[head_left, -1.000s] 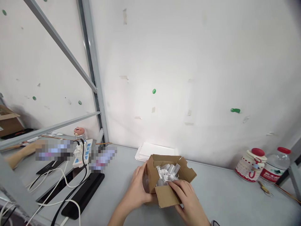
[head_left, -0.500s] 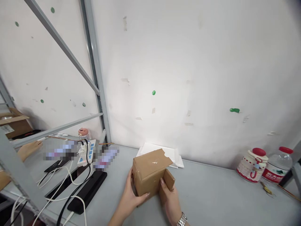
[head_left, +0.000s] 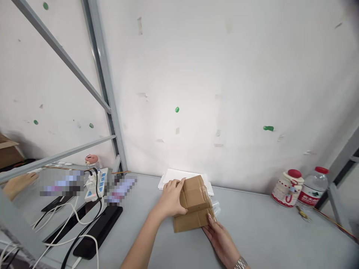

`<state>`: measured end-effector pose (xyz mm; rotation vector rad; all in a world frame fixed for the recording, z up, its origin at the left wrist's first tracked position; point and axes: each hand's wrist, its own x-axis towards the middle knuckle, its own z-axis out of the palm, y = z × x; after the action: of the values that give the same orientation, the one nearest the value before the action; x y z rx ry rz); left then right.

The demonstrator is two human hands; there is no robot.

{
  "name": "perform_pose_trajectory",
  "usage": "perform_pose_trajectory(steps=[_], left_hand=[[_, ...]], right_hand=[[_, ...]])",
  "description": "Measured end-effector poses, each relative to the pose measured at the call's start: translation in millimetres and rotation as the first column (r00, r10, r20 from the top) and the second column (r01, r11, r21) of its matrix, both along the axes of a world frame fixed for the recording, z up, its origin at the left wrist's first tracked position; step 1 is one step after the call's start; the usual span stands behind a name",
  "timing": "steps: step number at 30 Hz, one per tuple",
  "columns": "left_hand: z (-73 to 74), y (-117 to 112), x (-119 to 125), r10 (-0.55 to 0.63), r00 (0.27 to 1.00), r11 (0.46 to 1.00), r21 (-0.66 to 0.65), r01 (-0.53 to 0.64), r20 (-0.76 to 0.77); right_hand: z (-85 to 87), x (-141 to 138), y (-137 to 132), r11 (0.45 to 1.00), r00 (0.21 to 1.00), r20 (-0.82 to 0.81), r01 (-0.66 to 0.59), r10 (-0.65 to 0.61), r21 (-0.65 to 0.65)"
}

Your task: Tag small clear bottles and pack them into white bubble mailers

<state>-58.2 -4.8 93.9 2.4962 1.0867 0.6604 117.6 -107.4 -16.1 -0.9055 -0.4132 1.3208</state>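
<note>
A small brown cardboard box [head_left: 194, 201] is tipped over on the grey table [head_left: 266, 235], its taped bottom facing up. My left hand [head_left: 170, 198] is wrapped over its left side and top edge. My right hand [head_left: 220, 237] grips the lower flap from the near right, fingers under the cardboard. A bit of clear plastic [head_left: 215, 206] shows at the box's right side. The box's contents are hidden.
White sheets [head_left: 171, 175] lie behind the box against the wall. A red-lidded jar [head_left: 287, 188] and a water bottle [head_left: 312, 190] stand at the right. At the left are a power strip [head_left: 95, 180], cables [head_left: 70, 220], black flat devices [head_left: 99, 231] and a metal frame post [head_left: 108, 101]. Another person's hand [head_left: 18, 184] is far left.
The open box with white packets showing was turned over; now its taped bottom faces up. My left hand moved onto its top, my right hand to the lower flap.
</note>
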Motion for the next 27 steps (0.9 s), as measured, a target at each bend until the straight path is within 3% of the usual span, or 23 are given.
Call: perform_pose_trajectory(steps=[4,6,7,8,10,13,16,20,27], left_hand=[[-0.4,10.2,5.4,-0.031,0.996,0.998,0.047,0.036,-0.087],[-0.8,11.7,4.8,-0.042,0.994,0.998,0.046,0.047,-0.105],[-0.5,11.7,4.1,-0.047,0.993,0.998,0.045,0.053,-0.111],[0.4,11.5,3.3,-0.053,0.992,0.997,0.045,0.058,-0.114],[4.3,11.4,1.6,-0.06,0.993,0.997,0.052,0.065,-0.102],[15.8,15.1,-1.5,-0.065,0.996,0.995,0.075,0.069,-0.055],[29.6,22.9,-6.0,-0.052,0.999,0.995,0.084,0.051,0.0],[38.0,29.2,-15.1,-0.014,0.999,0.998,0.057,0.012,0.04],[28.9,30.6,-46.8,0.065,0.987,0.998,-0.009,-0.064,0.148]], right_hand=[[5.4,25.5,-13.6,0.996,0.989,0.131,-0.065,0.072,-0.057],[6.3,37.8,-17.7,0.995,0.94,0.338,-0.004,0.037,-0.099],[5.7,43.8,-18.9,0.994,0.88,0.475,0.059,-0.009,-0.09],[4.4,49.5,-19.4,0.99,0.786,0.615,0.127,-0.068,-0.053],[0.1,58.9,-18.6,0.98,0.517,0.843,0.188,-0.151,0.06],[-7.6,64.3,-12.1,0.994,0.132,0.989,0.095,-0.064,0.052],[-14.3,57.2,-0.6,0.996,-0.065,0.995,0.051,0.08,-0.076],[-21.7,36.0,13.4,0.995,-0.136,0.986,0.05,0.094,-0.088],[-26.1,8.9,27.0,0.997,-0.164,0.985,0.067,0.042,-0.031]])
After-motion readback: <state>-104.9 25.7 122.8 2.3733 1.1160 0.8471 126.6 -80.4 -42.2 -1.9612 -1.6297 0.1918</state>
